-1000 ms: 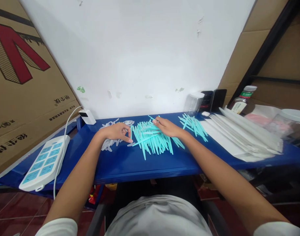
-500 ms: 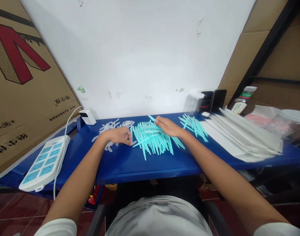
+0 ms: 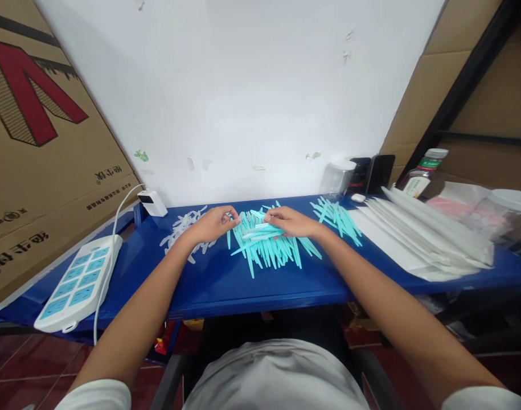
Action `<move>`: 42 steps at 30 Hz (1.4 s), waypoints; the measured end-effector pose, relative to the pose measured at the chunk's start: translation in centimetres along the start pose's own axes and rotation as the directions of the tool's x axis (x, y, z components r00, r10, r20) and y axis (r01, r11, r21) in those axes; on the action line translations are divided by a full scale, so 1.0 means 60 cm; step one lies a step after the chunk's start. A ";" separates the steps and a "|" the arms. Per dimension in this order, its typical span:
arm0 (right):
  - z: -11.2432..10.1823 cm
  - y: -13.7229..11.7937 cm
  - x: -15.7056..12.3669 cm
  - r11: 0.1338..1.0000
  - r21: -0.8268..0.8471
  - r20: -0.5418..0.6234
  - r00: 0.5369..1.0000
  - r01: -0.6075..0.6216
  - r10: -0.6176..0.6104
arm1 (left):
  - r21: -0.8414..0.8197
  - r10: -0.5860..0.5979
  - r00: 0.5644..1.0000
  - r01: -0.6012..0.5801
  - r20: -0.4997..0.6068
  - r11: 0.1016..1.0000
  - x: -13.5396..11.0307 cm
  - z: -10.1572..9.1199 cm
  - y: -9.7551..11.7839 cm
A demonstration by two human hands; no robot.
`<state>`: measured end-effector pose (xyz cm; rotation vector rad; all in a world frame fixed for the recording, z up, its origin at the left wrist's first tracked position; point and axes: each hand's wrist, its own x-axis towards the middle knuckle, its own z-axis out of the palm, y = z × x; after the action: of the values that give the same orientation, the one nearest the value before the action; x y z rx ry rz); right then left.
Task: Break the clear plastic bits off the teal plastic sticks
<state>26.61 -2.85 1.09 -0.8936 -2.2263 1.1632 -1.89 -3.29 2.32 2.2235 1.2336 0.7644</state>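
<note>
A heap of thin turquoise plastic sticks (image 3: 269, 247) lies in the middle of the blue table (image 3: 226, 285). My right hand (image 3: 292, 222) rests on the top of that heap and pinches one turquoise stick (image 3: 260, 229) that points left. My left hand (image 3: 213, 224) is raised just left of the heap, fingers pinched on a small clear plastic piece (image 3: 240, 217) close to the stick's tip. Under my left hand lies a pile of clear plastic pieces (image 3: 181, 230). A smaller bunch of turquoise sticks (image 3: 335, 216) lies to the right.
A white power strip (image 3: 78, 285) with its cable lies at the table's left end, a white plug block (image 3: 151, 202) behind it. A stack of white sleeves (image 3: 426, 242) fills the right side. A clear jar (image 3: 339, 176), dark phones (image 3: 373, 173) and a bottle (image 3: 422, 173) stand at the back right. Cardboard boxes (image 3: 38, 142) lean on the left.
My left hand has lifted from the clear pile and moved right toward my right hand, a clear piece pinched in it. My right hand drew a turquoise stick leftward over the heap.
</note>
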 end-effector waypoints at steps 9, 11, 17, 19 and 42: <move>-0.005 -0.002 -0.004 0.967 0.236 0.094 0.992 -0.101 0.081 | 0.074 0.111 0.946 -0.093 -0.305 0.993 0.002 0.036 0.007; -0.007 0.001 -0.004 0.951 0.281 0.099 0.990 -0.125 0.101 | 0.093 0.122 0.945 -0.098 -0.304 0.991 0.002 0.041 0.005; -0.013 0.001 -0.005 0.936 0.292 0.158 0.975 -0.198 0.157 | 0.312 0.256 0.929 -0.168 -0.268 0.935 0.007 0.047 -0.010; -0.014 0.000 -0.005 0.936 0.283 0.176 0.970 -0.211 0.166 | 0.474 0.330 0.915 -0.191 -0.230 0.860 0.009 0.048 -0.015; -0.002 0.007 -0.002 0.961 0.242 0.227 0.971 -0.134 0.078 | 0.756 0.468 0.882 -0.267 -0.059 0.598 0.007 0.063 -0.006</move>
<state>26.92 -2.70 0.75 -0.8207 -2.1453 1.6258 0.62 -3.30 -0.56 3.2214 1.3719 0.8157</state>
